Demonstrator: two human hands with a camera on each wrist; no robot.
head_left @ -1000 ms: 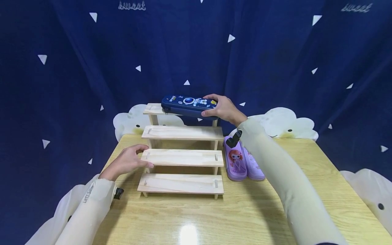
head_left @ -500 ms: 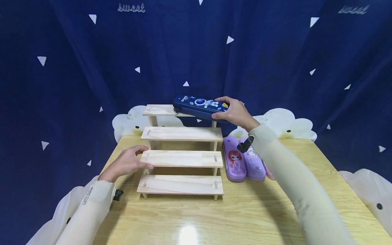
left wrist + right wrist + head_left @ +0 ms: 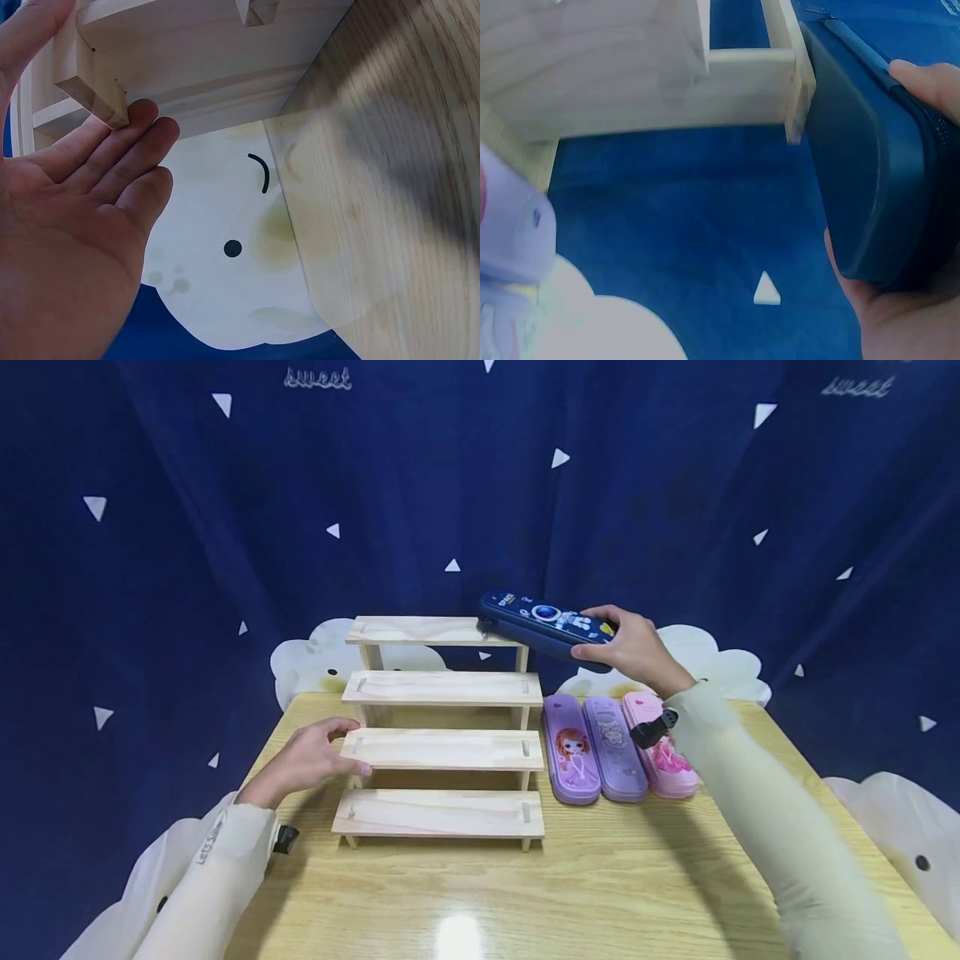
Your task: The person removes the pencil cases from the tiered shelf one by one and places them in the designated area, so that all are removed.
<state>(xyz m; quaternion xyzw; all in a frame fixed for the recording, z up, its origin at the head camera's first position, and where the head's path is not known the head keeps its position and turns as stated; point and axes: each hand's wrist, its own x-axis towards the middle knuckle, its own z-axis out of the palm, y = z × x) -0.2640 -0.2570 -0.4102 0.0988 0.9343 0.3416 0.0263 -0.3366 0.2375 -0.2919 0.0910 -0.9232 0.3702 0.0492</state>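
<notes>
My right hand (image 3: 636, 647) grips the right end of a dark blue pencil case (image 3: 517, 612) with an astronaut printed on its lid. The case is held at a slant, its left end by the right end of the top board of a four-tier wooden shelf rack (image 3: 442, 689); whether they touch I cannot tell. In the right wrist view the zipped side of the case lies between thumb and fingers. My left hand (image 3: 309, 762) holds the left end of the rack's second board from the bottom. In the left wrist view its fingertips (image 3: 142, 112) reach behind a wooden upright.
Right of the rack, a purple pencil case (image 3: 572, 750), a lilac pencil case (image 3: 615, 752) and a pink pencil case (image 3: 663, 777) lie side by side on the wooden table (image 3: 390, 893). A dark blue curtain (image 3: 637, 510) with white triangles hangs behind.
My right hand has carried the blue pencil case to the right, off most of the top board. The pink pencil case has come into sight. My left hand has kept its hold.
</notes>
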